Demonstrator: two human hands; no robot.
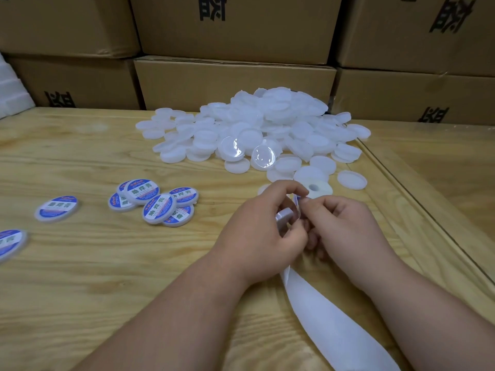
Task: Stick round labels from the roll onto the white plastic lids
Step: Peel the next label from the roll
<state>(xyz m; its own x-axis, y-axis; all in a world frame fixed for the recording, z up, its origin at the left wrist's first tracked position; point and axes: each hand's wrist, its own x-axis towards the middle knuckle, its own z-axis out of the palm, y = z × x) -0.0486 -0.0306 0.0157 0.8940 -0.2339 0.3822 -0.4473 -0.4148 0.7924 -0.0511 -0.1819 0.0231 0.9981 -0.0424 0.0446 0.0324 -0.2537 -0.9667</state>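
Left hand [263, 226] grips lid [284, 216]; right hand [345, 223] pinches label [296, 200] above it, aligning. Unlabelled pile [257, 129] at 12 o'clock, within reach; labelled lids [158, 202] parked at 9 o'clock; backing strip [321, 322] trails toward 6.

Stacked brown cardboard boxes [235, 79] stand behind a pale wooden table [80, 263].
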